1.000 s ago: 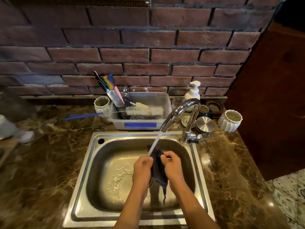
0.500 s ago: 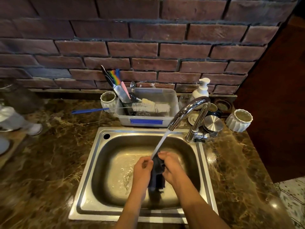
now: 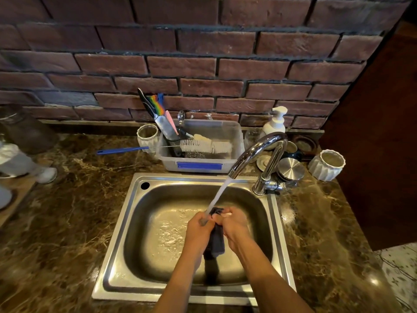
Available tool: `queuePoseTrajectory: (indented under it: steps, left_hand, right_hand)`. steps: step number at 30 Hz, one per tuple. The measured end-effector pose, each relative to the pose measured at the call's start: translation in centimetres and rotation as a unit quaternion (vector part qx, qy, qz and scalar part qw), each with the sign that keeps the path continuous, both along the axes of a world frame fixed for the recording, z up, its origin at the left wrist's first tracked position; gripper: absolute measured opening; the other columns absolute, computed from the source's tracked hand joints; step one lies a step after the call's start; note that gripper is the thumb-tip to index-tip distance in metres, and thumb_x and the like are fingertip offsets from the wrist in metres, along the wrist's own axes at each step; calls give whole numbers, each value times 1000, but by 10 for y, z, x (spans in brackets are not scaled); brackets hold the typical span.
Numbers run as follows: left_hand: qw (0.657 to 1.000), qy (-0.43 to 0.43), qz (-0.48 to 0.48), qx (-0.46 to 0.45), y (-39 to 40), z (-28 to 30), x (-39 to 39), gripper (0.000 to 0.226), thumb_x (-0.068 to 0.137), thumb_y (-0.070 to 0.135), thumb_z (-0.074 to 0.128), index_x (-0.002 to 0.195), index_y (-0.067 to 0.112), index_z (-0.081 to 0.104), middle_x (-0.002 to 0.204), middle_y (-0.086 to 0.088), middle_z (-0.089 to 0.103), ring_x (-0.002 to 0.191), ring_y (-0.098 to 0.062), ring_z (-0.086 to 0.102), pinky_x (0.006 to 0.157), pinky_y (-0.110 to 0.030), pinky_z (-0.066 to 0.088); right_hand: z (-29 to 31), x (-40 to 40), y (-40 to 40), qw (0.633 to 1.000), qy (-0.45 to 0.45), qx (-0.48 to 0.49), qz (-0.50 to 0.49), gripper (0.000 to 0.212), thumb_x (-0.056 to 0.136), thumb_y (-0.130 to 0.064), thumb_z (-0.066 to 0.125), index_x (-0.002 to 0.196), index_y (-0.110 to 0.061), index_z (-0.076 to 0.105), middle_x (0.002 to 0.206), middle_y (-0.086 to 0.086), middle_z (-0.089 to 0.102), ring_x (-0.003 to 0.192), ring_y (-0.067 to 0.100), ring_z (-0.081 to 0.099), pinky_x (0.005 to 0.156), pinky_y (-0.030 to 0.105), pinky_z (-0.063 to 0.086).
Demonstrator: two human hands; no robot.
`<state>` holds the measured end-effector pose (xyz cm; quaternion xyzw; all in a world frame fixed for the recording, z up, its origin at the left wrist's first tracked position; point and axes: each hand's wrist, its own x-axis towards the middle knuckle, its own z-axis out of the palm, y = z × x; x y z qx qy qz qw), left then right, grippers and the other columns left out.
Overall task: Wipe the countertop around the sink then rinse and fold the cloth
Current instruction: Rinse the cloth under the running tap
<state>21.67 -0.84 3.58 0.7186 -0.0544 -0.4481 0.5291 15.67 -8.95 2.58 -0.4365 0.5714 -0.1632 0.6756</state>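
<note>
A dark wet cloth [image 3: 216, 243] hangs bunched between my hands over the steel sink [image 3: 126, 227]. My left hand [image 3: 198, 231] grips its upper part from the left, and my right hand [image 3: 234, 227] grips it from the right. Both sets of fingers curl round the cloth's top. Water streams from the chrome faucet [image 3: 259, 152] onto the top of the cloth and my fingers. The cloth's lower end dangles over the basin. Brown marble countertop [image 3: 67, 222] surrounds the sink.
Behind the sink stands a grey plastic tub [image 3: 198, 166] holding brushes and knives, with a blue-handled brush [image 3: 121, 150] sticking out left. White ribbed cups [image 3: 327, 164], a soap dispenser [image 3: 275, 123] and metal lids [image 3: 291, 169] crowd the faucet's right. A brick wall rises behind.
My hands have closed in together on the cloth's top under the stream, bunching it tighter. The view has shifted slightly, so the sink sits a little further right.
</note>
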Motion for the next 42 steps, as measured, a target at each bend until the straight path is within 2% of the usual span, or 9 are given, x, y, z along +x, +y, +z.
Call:
queuePoseTrajectory:
  steps: [4, 14, 19, 23, 27, 32, 36, 39, 42]
  left_hand:
    - [998, 58, -17, -22, 4, -3, 2, 17, 91, 12, 71, 106, 17, 67, 100, -11, 76, 100, -27, 72, 94, -46, 57]
    - [1000, 2, 11, 9, 5, 9, 9, 14, 98, 15, 61, 87, 8, 65, 91, -13, 70, 90, -26, 66, 72, -30, 52]
    - [997, -2, 68, 27, 1, 11, 25, 17, 101, 16, 49, 93, 5, 59, 99, -22, 66, 94, -36, 63, 83, -46, 53]
    - [998, -30, 38, 42, -4, 14, 24, 20, 105, 26, 45, 101, 12, 58, 102, -12, 63, 92, -25, 62, 69, -35, 51]
    - [999, -16, 31, 37, -11, 15, 15, 16, 105, 28, 45, 101, 19, 58, 104, -15, 64, 93, -28, 63, 73, -36, 51]
    - [994, 61, 87, 1, -17, 16, 7, 16, 105, 26, 45, 102, 13, 55, 109, -28, 62, 86, -34, 61, 76, -45, 54]
    - [981, 130, 143, -34, -16, 17, 9, 18, 107, 22, 45, 107, 8, 56, 92, -18, 66, 69, -24, 62, 57, -31, 52]
    - [970, 181, 157, -52, -10, 17, 15, 17, 106, 21, 44, 103, 9, 55, 100, -26, 71, 75, -28, 67, 64, -33, 52]
    - [965, 204, 153, -55, -7, 16, 22, 20, 105, 21, 44, 92, 12, 58, 105, -26, 71, 91, -35, 68, 77, -41, 54]
  right_hand:
    - [4, 0, -6, 1000, -25, 15, 6, 12, 85, -3, 76, 83, -6, 65, 84, 17, 75, 79, 29, 74, 77, 44, 63]
    - [10, 5, -9, 991, 45, -30, 126, 21, 107, -29, 43, 104, -16, 59, 105, 9, 67, 94, 19, 63, 81, 34, 53]
    - [9, 2, -26, 986, 81, -99, 111, 22, 106, -27, 44, 89, -16, 55, 96, 9, 62, 94, 23, 58, 82, 40, 50]
    - [0, -8, -36, 954, 138, -207, 165, 14, 103, -22, 52, 92, -18, 60, 93, -1, 62, 89, 12, 59, 69, 20, 41]
    - [-13, -16, -26, 898, 234, -310, 206, 20, 95, -3, 56, 93, -22, 59, 103, -6, 51, 98, 16, 54, 79, 24, 45]
    - [-22, -21, 19, 949, 177, -165, 202, 28, 86, 6, 44, 79, -16, 59, 82, 3, 65, 74, 16, 59, 67, 28, 52]
    - [-28, -20, 35, 956, 77, -14, 284, 20, 94, -7, 58, 108, -20, 63, 93, 0, 69, 84, 14, 66, 86, 36, 59]
    - [-19, -19, 24, 962, -4, 106, 252, 32, 93, -1, 58, 117, -23, 62, 96, 5, 70, 78, 14, 69, 58, 23, 57]
    - [-34, -19, 11, 975, 66, 11, 210, 32, 86, 9, 55, 91, -20, 69, 93, 8, 69, 82, 22, 67, 67, 30, 59]
